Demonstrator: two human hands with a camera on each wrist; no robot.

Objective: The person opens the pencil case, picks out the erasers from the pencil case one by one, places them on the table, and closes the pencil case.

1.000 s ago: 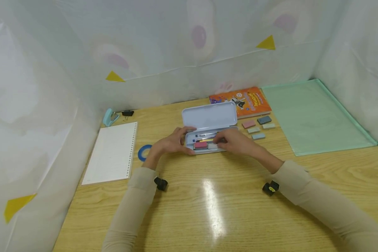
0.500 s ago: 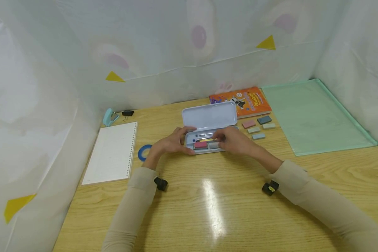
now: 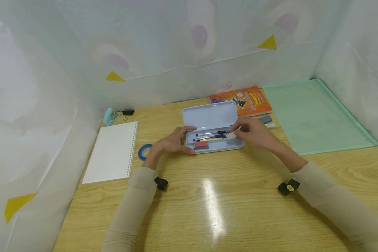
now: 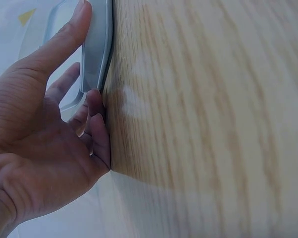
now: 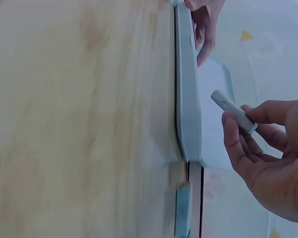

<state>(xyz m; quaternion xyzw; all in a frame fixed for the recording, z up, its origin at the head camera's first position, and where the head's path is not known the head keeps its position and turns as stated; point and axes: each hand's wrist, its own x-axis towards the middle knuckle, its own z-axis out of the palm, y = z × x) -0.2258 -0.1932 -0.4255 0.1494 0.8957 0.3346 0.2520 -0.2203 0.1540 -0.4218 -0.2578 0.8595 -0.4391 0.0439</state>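
A pale blue pencil case (image 3: pixel 222 148) lies with its lid (image 3: pixel 209 116) raised at the back. My left hand (image 3: pixel 170 142) grips the case's left end, thumb at the front and fingers behind, as the left wrist view also shows. Over the right end, my right hand (image 3: pixel 257 133) pinches a small white eraser (image 5: pixel 233 110) between thumb and fingertips, held tilted and clear of the case in the right wrist view. Inside are several pens (image 3: pixel 211 134) and a pink eraser (image 3: pixel 201 144) at the front left.
Right of the case are a dark blue eraser (image 3: pixel 265 119) and a whitish one (image 3: pixel 270 125). An orange book (image 3: pixel 255 101), green mat (image 3: pixel 315 115), blue tape roll (image 3: pixel 144 152), notebook (image 3: pixel 111 152), stapler (image 3: pixel 109 117) and binder clip (image 3: pixel 127 112) surround the work area.
My right hand has moved right and up, lifting the white eraser from the case's front compartment. It now covers some erasers on the table. My left hand stays in place.
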